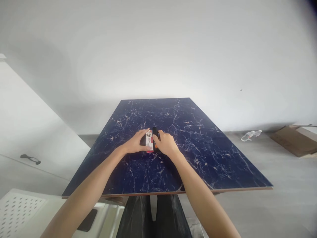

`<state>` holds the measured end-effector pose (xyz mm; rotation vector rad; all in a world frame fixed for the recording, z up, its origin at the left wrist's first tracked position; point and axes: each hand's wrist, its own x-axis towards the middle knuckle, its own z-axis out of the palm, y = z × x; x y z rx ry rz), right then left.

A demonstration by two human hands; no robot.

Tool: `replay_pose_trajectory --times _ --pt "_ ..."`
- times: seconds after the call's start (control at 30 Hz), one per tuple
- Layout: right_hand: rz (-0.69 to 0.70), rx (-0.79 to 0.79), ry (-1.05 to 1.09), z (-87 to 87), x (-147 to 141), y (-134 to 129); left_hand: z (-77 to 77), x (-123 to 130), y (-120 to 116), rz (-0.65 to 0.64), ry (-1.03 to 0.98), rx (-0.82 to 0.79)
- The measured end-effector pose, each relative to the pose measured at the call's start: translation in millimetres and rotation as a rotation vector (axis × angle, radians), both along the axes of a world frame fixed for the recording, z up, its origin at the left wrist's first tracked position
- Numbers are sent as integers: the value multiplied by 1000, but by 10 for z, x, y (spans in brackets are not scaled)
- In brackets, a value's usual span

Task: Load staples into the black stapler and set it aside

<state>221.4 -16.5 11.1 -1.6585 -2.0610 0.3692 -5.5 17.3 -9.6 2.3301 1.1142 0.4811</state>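
Note:
A small white and red printed box [149,140] lies near the middle of the dark blue marbled table [138,178]. My left hand [136,142] grips it from the left, with the thumb at its near end and the fingers at its far end. Right beside the box is a long, narrow black object [155,130] with an orange patch; its kind is not clear. My right hand [167,142] is closed on the black object from the right, its thumb lying across the top. Part of the black object is hidden under that hand.
The table's far edge is near a pale wall [158,49]. A white cabinet with a dark handle [30,159] stands at the left. On the floor at right lie a clear plastic bottle [251,135] and a cardboard box [296,140]. A perforated white surface [18,211] is at lower left.

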Motion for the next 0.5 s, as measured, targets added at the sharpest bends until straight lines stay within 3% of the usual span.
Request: replay_pose_trajectory --times 0.23,0.5 --pt "-24 -11 -19 -30 -21 -15 -2 75 -100 76 -10 33" --pt "-39 -2 15 -74 8 25 -15 50 -54 -8 64 57"
